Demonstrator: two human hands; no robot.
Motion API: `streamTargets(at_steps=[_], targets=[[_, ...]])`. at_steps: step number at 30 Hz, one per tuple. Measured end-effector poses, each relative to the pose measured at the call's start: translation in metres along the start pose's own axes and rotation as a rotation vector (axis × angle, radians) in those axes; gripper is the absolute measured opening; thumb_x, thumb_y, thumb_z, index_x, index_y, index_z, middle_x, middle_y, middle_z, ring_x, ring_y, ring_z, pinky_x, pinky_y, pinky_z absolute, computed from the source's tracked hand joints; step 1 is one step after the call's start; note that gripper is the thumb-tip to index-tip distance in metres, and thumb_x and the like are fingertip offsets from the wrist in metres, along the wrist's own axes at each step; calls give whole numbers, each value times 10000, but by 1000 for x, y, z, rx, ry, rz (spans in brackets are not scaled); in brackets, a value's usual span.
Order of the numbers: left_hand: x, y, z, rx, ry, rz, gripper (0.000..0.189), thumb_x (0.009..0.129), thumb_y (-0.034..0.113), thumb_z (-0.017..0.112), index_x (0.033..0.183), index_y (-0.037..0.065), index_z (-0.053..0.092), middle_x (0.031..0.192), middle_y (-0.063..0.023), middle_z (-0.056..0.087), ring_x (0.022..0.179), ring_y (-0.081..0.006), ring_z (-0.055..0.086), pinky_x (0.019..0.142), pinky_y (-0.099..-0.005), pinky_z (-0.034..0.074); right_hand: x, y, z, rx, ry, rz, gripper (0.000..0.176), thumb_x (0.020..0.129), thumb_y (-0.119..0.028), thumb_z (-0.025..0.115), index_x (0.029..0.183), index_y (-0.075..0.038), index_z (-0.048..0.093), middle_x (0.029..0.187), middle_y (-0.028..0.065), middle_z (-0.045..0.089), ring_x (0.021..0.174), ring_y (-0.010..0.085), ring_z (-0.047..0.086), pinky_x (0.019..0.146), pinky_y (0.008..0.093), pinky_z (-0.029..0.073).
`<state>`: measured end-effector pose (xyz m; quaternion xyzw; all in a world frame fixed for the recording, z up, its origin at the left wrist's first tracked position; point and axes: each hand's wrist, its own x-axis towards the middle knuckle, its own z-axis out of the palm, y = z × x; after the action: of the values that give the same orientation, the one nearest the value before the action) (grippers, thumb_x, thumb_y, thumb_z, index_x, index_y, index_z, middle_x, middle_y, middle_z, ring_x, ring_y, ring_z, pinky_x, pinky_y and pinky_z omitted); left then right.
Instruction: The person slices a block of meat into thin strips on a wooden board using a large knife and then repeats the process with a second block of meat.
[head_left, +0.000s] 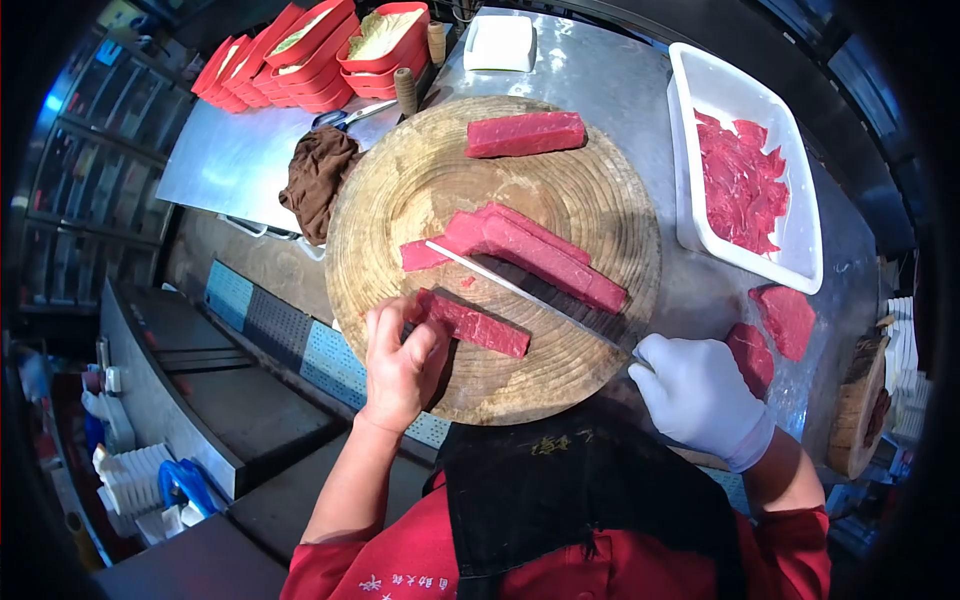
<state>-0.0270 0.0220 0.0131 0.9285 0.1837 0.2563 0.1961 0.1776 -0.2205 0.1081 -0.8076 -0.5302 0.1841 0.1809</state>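
Note:
My bare left hand (403, 358) grips the left end of a block of red meat (475, 326) at the near side of a round wooden chopping block (600, 185). In my right hand (700, 393), which wears a pale glove, is the handle of a long knife (530, 298). Its blade points to the upper left across the wood, between the held piece and a long strip of meat (560, 265). Flat slices (425, 255) lie by that strip's left end. Another meat block (525, 134) rests at the far side.
A white tub (692, 225) of sliced meat stands at the right, with two meat chunks (783, 320) below it. A brown cloth (318, 180), scissors (345, 118) and stacked red containers (320, 92) are at the left. A white dish (500, 44) sits at the back.

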Motion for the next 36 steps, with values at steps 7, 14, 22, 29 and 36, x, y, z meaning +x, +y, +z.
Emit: streamTargets(at_steps=[7,14,22,29,36], targets=[[-36,1,7,42,112,165,286,665,-13,769,909,69,644,1068,-138,578,979,-360,571,810,-421,504,-2,-4,2,-38,4,-44,158,856,-136,660,794,-58,538,610,148,564,591,365,618,537,456,493],[-13,-8,4,40,131,240,384,659,-45,687,1034,40,666,949,-110,595,917,-323,599,765,-390,517,9,-6,-8,-37,-95,-100,169,861,-151,655,784,-52,541,628,153,582,610,363,630,545,459,493],[-47,12,5,29,131,204,363,647,-43,755,992,47,689,933,-110,588,876,-316,590,741,-392,505,-8,-12,-1,55,-198,-92,172,871,-167,649,793,-58,541,639,152,582,622,366,626,551,462,490],[-34,34,20,41,290,80,306,697,-12,816,983,34,718,1023,-137,638,923,-329,604,798,-395,502,-9,-20,2,24,-151,-105,154,869,-163,649,792,-55,570,621,146,575,601,351,617,540,455,481],[-42,36,26,97,355,58,251,733,-45,740,970,31,705,989,-154,652,944,-345,617,836,-408,489,-18,-31,-7,-122,-95,-187,105,818,-134,640,783,-77,559,595,80,564,550,265,631,471,408,486]])
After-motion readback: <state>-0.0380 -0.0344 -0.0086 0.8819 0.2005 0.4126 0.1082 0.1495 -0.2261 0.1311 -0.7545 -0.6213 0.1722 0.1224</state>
